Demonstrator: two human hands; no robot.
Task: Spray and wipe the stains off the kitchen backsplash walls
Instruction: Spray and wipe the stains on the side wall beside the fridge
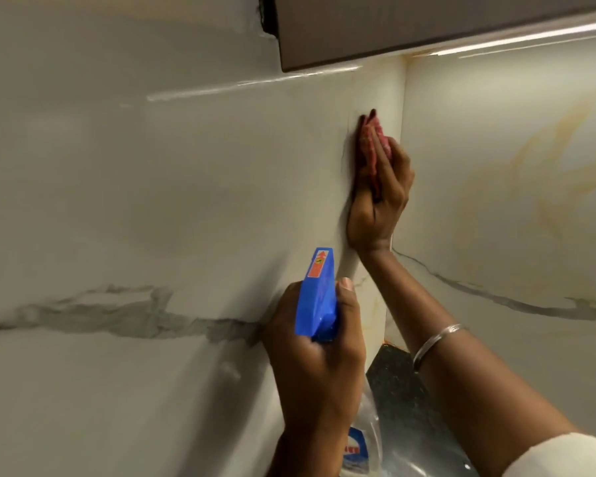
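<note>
Landmark: inside corner where 2 backsplash walls meet. Left backsplash wall (135, 201), marble-look, 1 grey vein running toward the corner; right backsplash wall (513, 187) shows yellowish streak stains, plus 1 thinner grey vein. Right hand (381, 194) just left of corner, clasped on 1 red cloth (374, 149), pressing it flat against left wall, approx. mid-height. 1 metal bangle (434, 342) on that forearm; white sleeve (565, 456) at its lower end. Left hand (320, 352) below the corner, closed round neck of 1 spray bottle (319, 290); blue trigger head up, nozzle toward left wall, clear body w/ label mostly hidden behind hand. Dark speckled tabletop (393, 376) at corner base, largely blocked by both arms. 1 upper cabinet (410, 25) above corner, 1 light strip (530, 36) under it.
</note>
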